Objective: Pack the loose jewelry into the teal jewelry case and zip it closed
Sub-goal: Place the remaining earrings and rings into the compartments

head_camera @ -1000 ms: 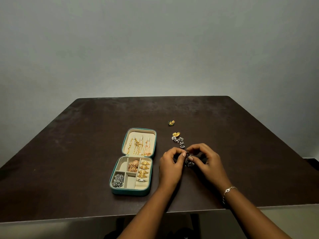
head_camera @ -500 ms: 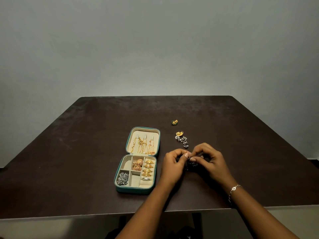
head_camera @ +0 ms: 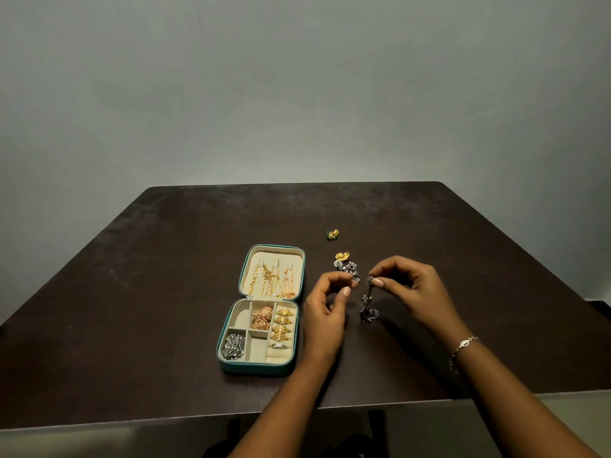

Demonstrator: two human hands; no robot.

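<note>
The teal jewelry case (head_camera: 258, 367) lies open left of my hands. Gold chains (head_camera: 271, 280) hang in its lid, and its tray holds silver earrings (head_camera: 234, 346), rose-gold pieces (head_camera: 262, 318) and a row of gold rings (head_camera: 283, 325). My right hand (head_camera: 416, 289) pinches the top of a dark silver dangling earring (head_camera: 368, 309), which hangs just above the table. My left hand (head_camera: 327, 312) is beside it, fingers curled, thumb and forefinger close together; whether they pinch something small is unclear. Loose on the table lie a silver cluster (head_camera: 345, 266), a gold flower earring (head_camera: 342, 255) and a green-gold earring (head_camera: 332, 234).
Everything sits on a dark brown table (head_camera: 158, 292) against a plain grey wall. The table's front edge runs just below my forearms. A thin bracelet (head_camera: 463, 346) is on my right wrist.
My hands, joined on the dark silver earring before, have drawn apart. The right hand lifted it so that it now dangles; the left hand let go and moved slightly left.
</note>
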